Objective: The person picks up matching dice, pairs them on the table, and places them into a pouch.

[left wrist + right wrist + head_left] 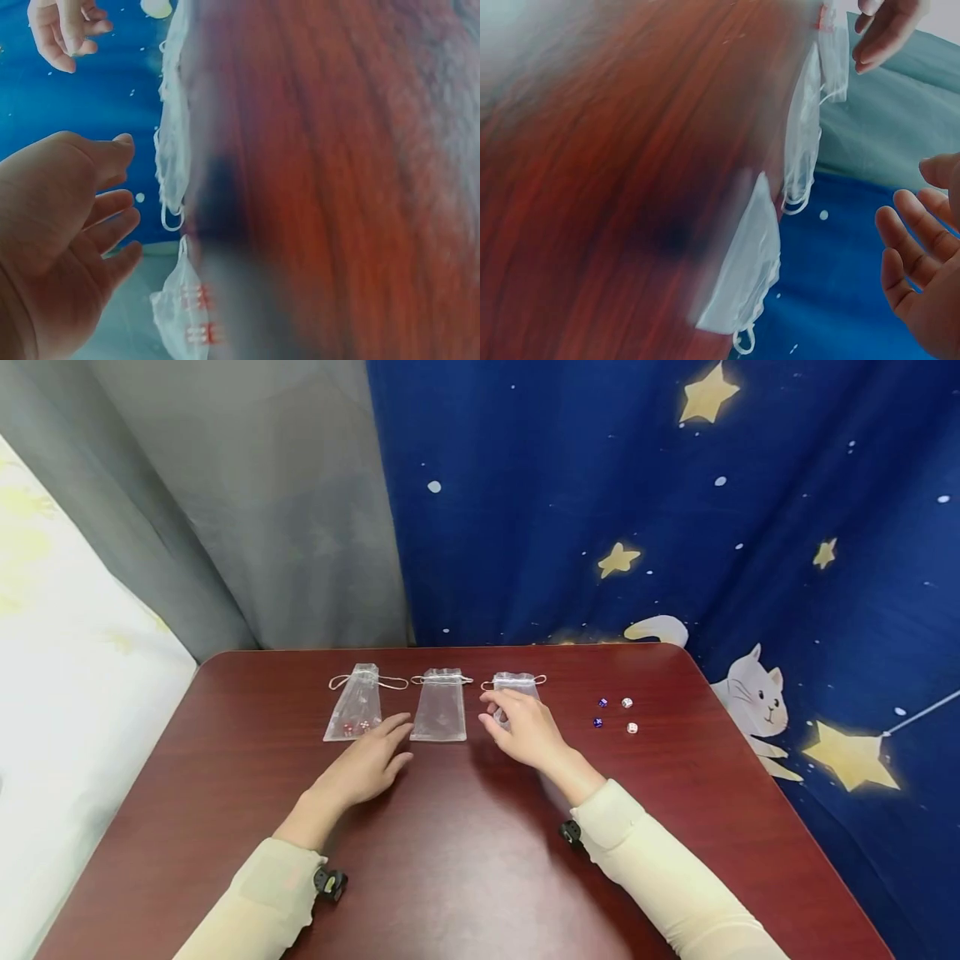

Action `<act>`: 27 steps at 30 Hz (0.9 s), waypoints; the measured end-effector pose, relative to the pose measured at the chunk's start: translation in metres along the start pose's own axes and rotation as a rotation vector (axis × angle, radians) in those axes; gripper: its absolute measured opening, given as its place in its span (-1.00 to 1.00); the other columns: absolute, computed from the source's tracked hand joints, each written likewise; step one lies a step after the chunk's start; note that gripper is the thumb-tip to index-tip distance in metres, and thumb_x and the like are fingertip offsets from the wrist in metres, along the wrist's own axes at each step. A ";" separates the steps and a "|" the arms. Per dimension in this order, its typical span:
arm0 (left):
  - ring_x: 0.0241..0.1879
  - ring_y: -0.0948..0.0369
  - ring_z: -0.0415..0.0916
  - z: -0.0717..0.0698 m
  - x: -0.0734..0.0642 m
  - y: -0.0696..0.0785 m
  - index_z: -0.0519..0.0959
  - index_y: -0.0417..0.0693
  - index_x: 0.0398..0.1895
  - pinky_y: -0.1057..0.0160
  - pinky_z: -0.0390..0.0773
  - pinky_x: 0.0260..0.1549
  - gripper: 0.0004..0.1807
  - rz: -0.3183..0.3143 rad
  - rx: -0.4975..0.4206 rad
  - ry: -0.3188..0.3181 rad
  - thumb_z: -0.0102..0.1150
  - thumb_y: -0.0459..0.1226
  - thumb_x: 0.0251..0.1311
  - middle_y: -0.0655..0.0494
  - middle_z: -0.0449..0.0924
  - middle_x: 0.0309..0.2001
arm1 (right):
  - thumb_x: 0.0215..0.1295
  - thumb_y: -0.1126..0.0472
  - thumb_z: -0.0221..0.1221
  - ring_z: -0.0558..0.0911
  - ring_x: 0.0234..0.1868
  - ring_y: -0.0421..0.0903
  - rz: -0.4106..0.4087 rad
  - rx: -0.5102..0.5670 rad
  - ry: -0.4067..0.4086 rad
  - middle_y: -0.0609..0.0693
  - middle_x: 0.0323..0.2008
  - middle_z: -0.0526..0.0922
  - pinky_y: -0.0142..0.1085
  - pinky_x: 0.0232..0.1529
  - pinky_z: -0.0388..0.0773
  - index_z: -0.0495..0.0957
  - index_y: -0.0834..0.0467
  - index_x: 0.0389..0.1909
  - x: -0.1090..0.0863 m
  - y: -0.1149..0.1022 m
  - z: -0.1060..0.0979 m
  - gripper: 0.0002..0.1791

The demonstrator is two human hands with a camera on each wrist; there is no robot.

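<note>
Dark-red tabletop (450, 877) nearest me. My left hand (369, 764) hangs near the left bag (362, 697), fingers loosely extended; my right hand (528, 731), fingers parted, hovers by the right bag (519, 681). Neither pinches anything. Left bag: red dice (347, 729) inside. Middle bag (439, 710), right bag: apparently empty. Blue dice (597, 722), white dice (632, 727) lie loose rightward. Judgement: between fills; next move calls for opening a bag.

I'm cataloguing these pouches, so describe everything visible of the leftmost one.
The leftmost pouch is sheer and whitish, like organza. It lies on the table, gathered neck toward the far edge, pale drawstring looping out both sides. Two red dice with white pips show inside its near end. The left hand hovers by its near right corner, seemingly apart.
</note>
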State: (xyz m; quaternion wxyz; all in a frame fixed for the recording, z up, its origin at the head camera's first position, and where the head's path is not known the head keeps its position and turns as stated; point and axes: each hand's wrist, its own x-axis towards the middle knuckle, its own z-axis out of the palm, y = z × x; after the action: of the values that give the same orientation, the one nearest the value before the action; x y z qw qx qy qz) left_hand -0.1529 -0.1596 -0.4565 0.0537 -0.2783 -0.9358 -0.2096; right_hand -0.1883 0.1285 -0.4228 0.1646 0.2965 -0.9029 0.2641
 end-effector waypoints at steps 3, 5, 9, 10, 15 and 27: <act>0.39 -0.16 0.31 0.005 0.001 0.000 0.39 -0.45 0.35 -0.13 0.33 0.35 -0.43 -0.015 0.009 -0.036 0.22 -0.29 0.37 -0.31 0.27 0.44 | 0.32 0.16 0.31 0.70 -0.32 -0.14 0.026 -0.012 -0.002 -0.08 -0.27 0.69 -0.19 -0.25 0.63 0.67 0.16 0.03 -0.004 0.006 -0.002 -0.70; 0.41 -0.16 0.29 0.008 0.002 0.001 0.37 -0.45 0.37 -0.13 0.32 0.35 -0.42 -0.019 0.014 -0.059 0.21 -0.29 0.38 -0.31 0.24 0.46 | 0.32 0.17 0.31 0.68 -0.33 -0.14 0.042 -0.021 0.005 -0.07 -0.27 0.69 -0.18 -0.28 0.63 0.67 0.17 0.03 -0.007 0.011 -0.004 -0.70; 0.44 -0.16 0.24 0.012 0.005 0.003 0.34 -0.46 0.39 -0.11 0.29 0.38 -0.39 -0.012 0.020 -0.093 0.21 -0.29 0.38 -0.32 0.19 0.48 | 0.30 0.18 0.32 0.67 -0.34 -0.11 0.064 -0.030 0.026 -0.05 -0.28 0.69 -0.18 -0.31 0.61 0.68 0.18 0.01 -0.013 0.020 -0.011 -0.71; 0.44 -0.16 0.23 0.013 0.005 0.003 0.33 -0.47 0.39 -0.11 0.28 0.38 -0.38 -0.009 0.022 -0.098 0.22 -0.29 0.38 -0.33 0.18 0.48 | 0.30 0.19 0.32 0.67 -0.34 -0.11 0.069 -0.029 0.029 -0.05 -0.28 0.69 -0.18 -0.30 0.61 0.68 0.17 0.00 -0.015 0.023 -0.013 -0.72; 0.45 -0.20 0.19 0.016 0.005 0.004 0.35 -0.49 0.37 -0.14 0.26 0.39 -0.35 -0.010 0.041 -0.108 0.26 -0.24 0.36 -0.36 0.21 0.46 | 0.30 0.19 0.31 0.67 -0.35 -0.11 0.096 -0.032 0.045 -0.06 -0.30 0.69 -0.19 -0.33 0.59 0.69 0.16 -0.02 -0.021 0.035 -0.022 -0.74; 0.40 -0.18 0.29 0.022 0.007 0.006 0.39 -0.48 0.34 -0.12 0.32 0.35 -0.34 -0.024 0.053 -0.177 0.23 -0.14 0.39 -0.33 0.25 0.45 | 0.31 0.17 0.31 0.65 -0.37 -0.10 0.184 -0.049 0.088 -0.09 -0.34 0.68 -0.19 -0.35 0.56 0.70 0.15 -0.07 -0.038 0.064 -0.039 -0.78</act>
State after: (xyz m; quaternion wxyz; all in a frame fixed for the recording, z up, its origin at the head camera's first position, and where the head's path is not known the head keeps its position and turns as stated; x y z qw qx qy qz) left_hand -0.1552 -0.1425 -0.4732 -0.0245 -0.2829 -0.9454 -0.1600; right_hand -0.1935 0.2119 -0.4326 0.1863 0.1963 -0.9244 0.2686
